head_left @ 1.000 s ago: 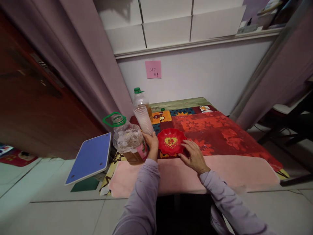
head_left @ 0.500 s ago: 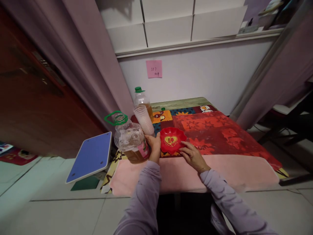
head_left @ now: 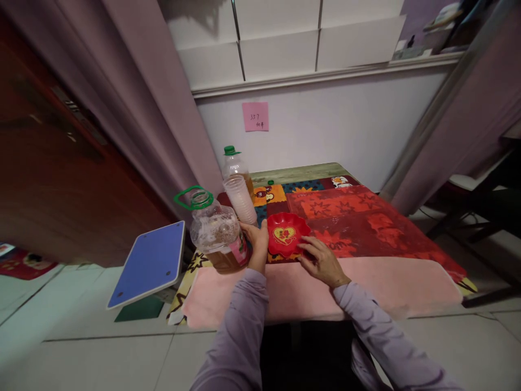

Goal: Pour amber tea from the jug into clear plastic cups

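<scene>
A red scalloped plate (head_left: 301,224) with a gold heart print lies on the patterned tablecloth in front of me. My left hand (head_left: 257,241) is at its left side, thumb raised and apart, fingers reaching toward the jug. From the right, my right hand (head_left: 325,262) has its fingers spread at the plate's near right rim, gripping nothing. Left of my left hand stands an uncapped clear jug (head_left: 217,233) with a green handle ring and brown liquid low inside. Just behind that hand a stack of clear plastic cups (head_left: 241,200) stands tilted.
Another jug (head_left: 238,165) with a green cap stands behind the cups. A small green cap (head_left: 271,182) lies at the back of the table. Pink cloth (head_left: 366,288) covers the front edge. A blue board (head_left: 150,263) is at the left, by a curtain (head_left: 163,98).
My right fingers have loosened and spread slightly at the plate's rim. My left hand stays in nearly the same place, and the view has shifted a little.
</scene>
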Motion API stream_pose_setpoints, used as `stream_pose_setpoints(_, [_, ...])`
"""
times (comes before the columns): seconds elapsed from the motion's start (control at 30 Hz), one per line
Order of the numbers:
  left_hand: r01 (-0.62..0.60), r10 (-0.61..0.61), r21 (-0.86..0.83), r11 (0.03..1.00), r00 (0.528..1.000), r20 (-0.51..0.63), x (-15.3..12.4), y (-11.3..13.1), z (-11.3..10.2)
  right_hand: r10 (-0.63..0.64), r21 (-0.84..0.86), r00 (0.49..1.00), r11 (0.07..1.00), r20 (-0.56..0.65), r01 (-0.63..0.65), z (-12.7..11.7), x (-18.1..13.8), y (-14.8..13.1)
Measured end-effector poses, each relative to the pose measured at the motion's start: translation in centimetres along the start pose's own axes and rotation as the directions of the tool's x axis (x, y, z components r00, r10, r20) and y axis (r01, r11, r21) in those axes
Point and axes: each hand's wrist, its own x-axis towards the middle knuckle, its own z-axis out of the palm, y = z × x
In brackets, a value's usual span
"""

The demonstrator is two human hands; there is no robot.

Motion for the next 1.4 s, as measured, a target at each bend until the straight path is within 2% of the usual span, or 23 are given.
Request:
stream_pose_setpoints(0.4, [0.027,-0.027,0.02,0.999,1.0,0.013,-0.1,-0.3,0.1,0.012,-0.045,0.997,0.999,-0.073,-0.016,-0.7,0.5,-0.6])
stream_pose_setpoints(0.67, [0.026,-0.028,0.041,0.999,0.998,0.051,-1.1,-0.1,-0.4,0.028,-0.071,0.993,0.997,-0.116,-0.036,-0.7,0.7,-0.7])
stream_pose_setpoints(0.87, [-0.044,0.041,0.032,0.999,0.995,0.095,-2.8,-0.2,-1.4,0.04,-0.07,0.993,0.996,-0.11,-0.048,-0.6,0.7,-0.7])
stream_pose_setpoints(1.0, [-0.19,0.187,0.012,0.982,0.972,0.142,-6.2,-0.2,-2.9,0.038,-0.07,0.992,0.996,-0.117,-0.046,-0.6,0.7,-0.6])
stream_pose_setpoints(1.1, [-0.342,0.338,-0.012,0.94,0.92,0.199,-9.8,-0.8,-4.5,0.039,-0.068,0.99,0.996,-0.133,-0.048,-0.5,0.7,-0.6])
stream_pose_setpoints(1.13, [-0.411,0.405,-0.021,0.912,0.887,0.221,-10.9,-1.2,-5.1,0.04,-0.068,0.989,0.996,-0.141,-0.05,-0.5,0.7,-0.5])
stream_pose_setpoints(1.17, [-0.535,0.523,-0.021,0.845,0.817,0.242,-11.8,-1.6,-5.7,0.04,-0.067,0.988,0.997,-0.152,-0.05,-0.5,0.7,-0.5])
stream_pose_setpoints(1.23, [-0.697,0.676,-0.025,0.717,0.686,0.268,-12.9,-2.3,-7.0,0.035,-0.06,0.98,0.997,-0.195,-0.048,-0.7,0.8,-0.6])
stream_pose_setpoints(1.27, [-0.739,0.717,-0.044,0.672,0.634,0.291,-13.1,-2.6,-7.8,0.033,-0.054,0.973,0.997,-0.227,-0.046,-0.9,0.9,-0.7])
stream_pose_setpoints(1.3, [-0.755,0.733,-0.075,0.652,0.601,0.318,-13.2,-2.7,-8.6,0.031,-0.047,0.965,0.998,-0.262,-0.045,-1.2,1.0,-0.9])
stream_pose_setpoints(1.4, [-0.714,0.72,-0.204,0.67,0.558,0.411,-13.0,-2.6,-11.2,0.047,-0.011,0.948,0.999,-0.315,-0.053,-2.6,1.1,-2.3])
